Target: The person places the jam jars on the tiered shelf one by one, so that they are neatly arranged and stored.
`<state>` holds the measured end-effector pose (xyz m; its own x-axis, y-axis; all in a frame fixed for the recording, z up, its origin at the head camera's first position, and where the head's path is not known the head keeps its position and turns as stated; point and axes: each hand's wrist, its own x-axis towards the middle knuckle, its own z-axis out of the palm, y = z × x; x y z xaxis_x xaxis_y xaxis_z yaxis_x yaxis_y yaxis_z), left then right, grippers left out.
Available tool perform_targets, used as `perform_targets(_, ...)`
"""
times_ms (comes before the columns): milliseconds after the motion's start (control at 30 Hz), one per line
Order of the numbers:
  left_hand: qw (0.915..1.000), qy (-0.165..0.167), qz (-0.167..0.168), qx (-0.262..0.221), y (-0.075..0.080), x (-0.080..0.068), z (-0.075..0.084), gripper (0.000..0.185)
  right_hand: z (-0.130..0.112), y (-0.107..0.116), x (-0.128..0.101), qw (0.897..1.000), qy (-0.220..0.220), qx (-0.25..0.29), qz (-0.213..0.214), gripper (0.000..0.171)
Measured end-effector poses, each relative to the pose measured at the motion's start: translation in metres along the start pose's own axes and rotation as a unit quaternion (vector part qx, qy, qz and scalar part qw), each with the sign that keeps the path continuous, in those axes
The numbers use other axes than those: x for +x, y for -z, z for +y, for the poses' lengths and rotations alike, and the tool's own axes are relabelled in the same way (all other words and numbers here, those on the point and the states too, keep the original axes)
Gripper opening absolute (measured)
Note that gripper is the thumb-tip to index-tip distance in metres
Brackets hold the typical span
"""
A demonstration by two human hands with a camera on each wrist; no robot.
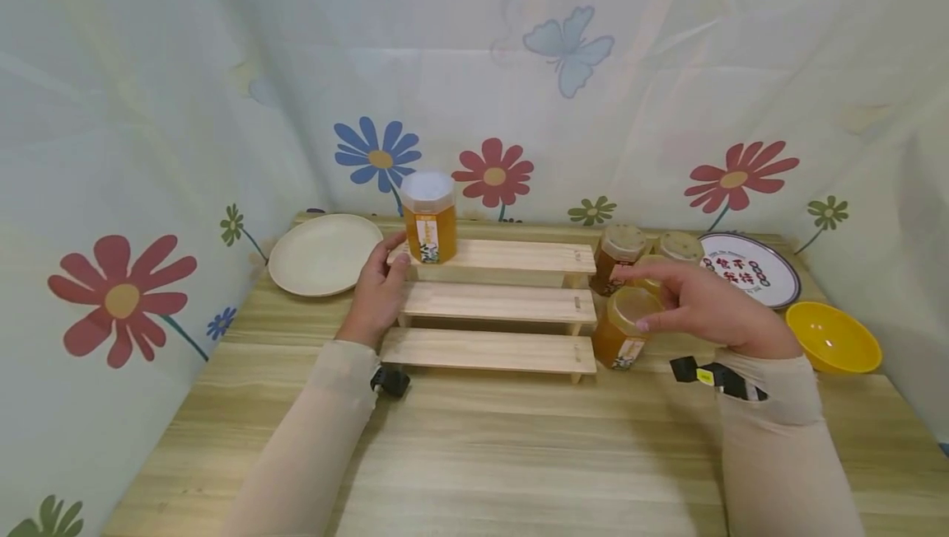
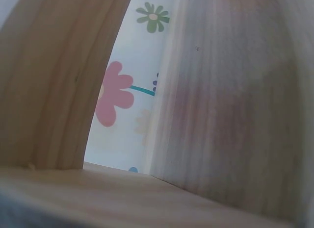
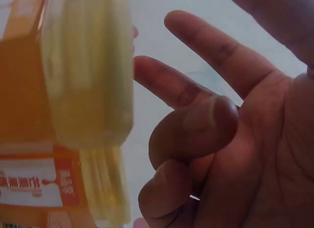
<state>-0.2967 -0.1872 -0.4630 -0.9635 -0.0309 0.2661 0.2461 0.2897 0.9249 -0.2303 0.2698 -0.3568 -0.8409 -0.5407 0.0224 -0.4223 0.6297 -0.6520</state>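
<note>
Tabletop [image 1: 519, 455]: front jar [image 1: 615, 341] just beside right fingers [image 1: 660, 269]

Head: forward, down; wrists, close: left shelf [image 1: 493, 301], right jars [image 1: 619, 333].

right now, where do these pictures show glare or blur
Head: small bright highlights inside the yellow bowl; left wrist: the wooden rack's near edge blurs along the bottom, its board at right is shaded; right wrist: rather dim, the upper jar lid looks soft, the right hand's fingers clearer.
</note>
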Motion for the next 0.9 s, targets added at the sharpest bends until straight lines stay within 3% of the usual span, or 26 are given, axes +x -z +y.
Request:
perform_targets(267, 1.0000, 0.005, -0.001, 0.001, 0.001, -0.001, 0.001, 0.048, 0.015, -0.002, 0.003, 0.999, -0.008, -0.033, -0.032, 0.068)
perform_targets(667, 1.0000, -0.001, -0.003, 0.004, 0.000, 0.000, 0.002, 0.048, 0.015, -0.004, 0.005, 0.996, -0.019, -0.076, -0.051, 0.070)
perform_targets(900, 0.9997, 0.021, -0.012, 0.002, 0.002, -0.008, 0.026, 0.048, 0.015, -0.004, 0.006, 0.995, -0.025, -0.092, -0.041, 0.070)
